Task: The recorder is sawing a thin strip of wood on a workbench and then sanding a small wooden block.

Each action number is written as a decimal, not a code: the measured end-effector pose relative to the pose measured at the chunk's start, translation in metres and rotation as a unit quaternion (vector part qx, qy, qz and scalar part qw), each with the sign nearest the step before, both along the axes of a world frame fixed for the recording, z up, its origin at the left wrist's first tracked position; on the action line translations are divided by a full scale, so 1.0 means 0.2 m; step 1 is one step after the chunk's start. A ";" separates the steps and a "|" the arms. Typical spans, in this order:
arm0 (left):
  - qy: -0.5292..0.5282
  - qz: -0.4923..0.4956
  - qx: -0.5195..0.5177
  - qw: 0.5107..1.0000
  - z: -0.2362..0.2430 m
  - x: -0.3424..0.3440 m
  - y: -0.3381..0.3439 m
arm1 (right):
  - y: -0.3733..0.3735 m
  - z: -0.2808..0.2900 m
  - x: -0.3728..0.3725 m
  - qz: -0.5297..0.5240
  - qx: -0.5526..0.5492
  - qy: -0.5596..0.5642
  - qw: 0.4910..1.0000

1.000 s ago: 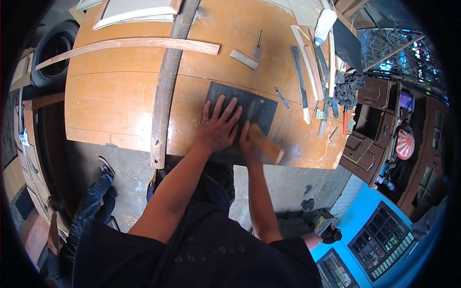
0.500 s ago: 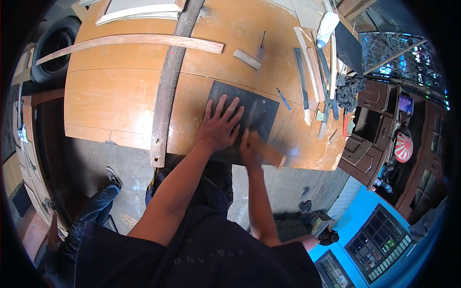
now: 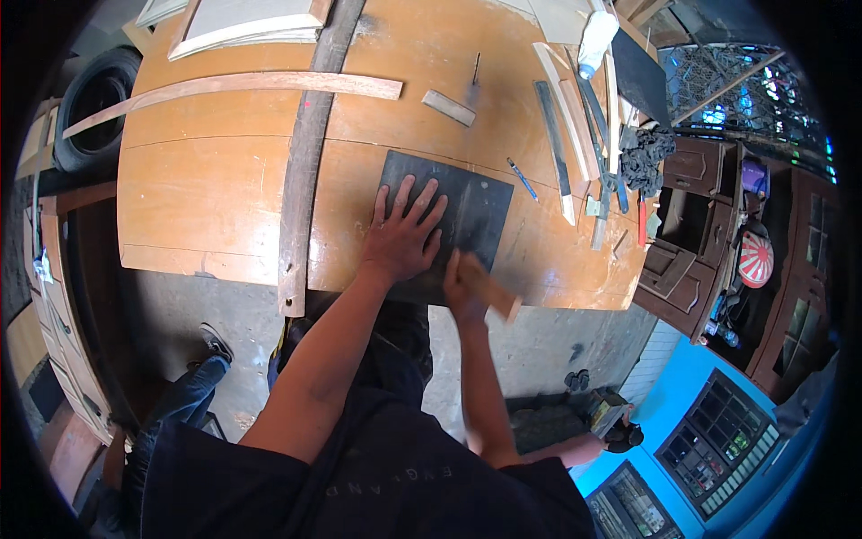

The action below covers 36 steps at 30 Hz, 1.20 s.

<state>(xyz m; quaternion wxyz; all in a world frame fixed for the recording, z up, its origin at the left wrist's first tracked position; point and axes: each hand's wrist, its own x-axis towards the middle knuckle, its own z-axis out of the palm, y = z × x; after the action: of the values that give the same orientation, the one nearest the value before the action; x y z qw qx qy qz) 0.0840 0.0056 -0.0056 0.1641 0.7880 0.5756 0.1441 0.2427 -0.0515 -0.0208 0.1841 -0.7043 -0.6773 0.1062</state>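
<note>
A dark, flat rectangular sheet (image 3: pixel 474 199) lies at the near edge of the orange-brown wooden tabletop (image 3: pixel 202 202). My left hand (image 3: pixel 401 232) is pressed flat on its left part, fingers spread. At the sheet's near right side, my right hand (image 3: pixel 462 286) is closed around a short wooden piece (image 3: pixel 493 289), slightly blurred. That piece slants down to the right, its far end near the table's front edge. Whether it touches the sheet I cannot tell.
A long dark plank (image 3: pixel 310 153) crosses the table left of the sheet, under a thin wooden strip (image 3: pixel 242 83). Beyond the sheet are a small wood block (image 3: pixel 449 108) and a blue pen (image 3: pixel 522 180). Wood strips (image 3: pixel 563 135) and a black cloth (image 3: pixel 645 160) lie to the right.
The wooden piece and my right hand have shifted slightly toward me, and the piece is less blurred. My left hand stays flat on the sheet. The whole view has shifted a little.
</note>
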 end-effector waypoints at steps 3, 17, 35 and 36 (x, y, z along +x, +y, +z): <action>-0.003 -0.001 0.006 1.000 -0.02 0.01 0.02 | 0.38 0.01 0.02 -0.020 0.042 -0.106 0.993; -0.002 0.007 0.021 1.000 -0.01 0.00 0.03 | 0.24 0.00 -0.03 -0.026 0.064 -0.054 0.996; -0.009 0.004 0.014 1.000 0.00 0.00 0.02 | 0.52 0.00 -0.01 -0.046 0.034 -0.075 0.996; -0.010 -0.001 0.013 1.000 0.01 0.01 0.02 | 0.62 0.02 0.00 -0.076 0.004 -0.084 0.994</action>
<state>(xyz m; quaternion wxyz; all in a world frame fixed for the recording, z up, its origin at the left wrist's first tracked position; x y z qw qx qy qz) 0.0866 0.0090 -0.0041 0.1600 0.7892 0.5713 0.1590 0.2432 0.0735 -0.0173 0.1366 -0.7592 -0.6356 0.0295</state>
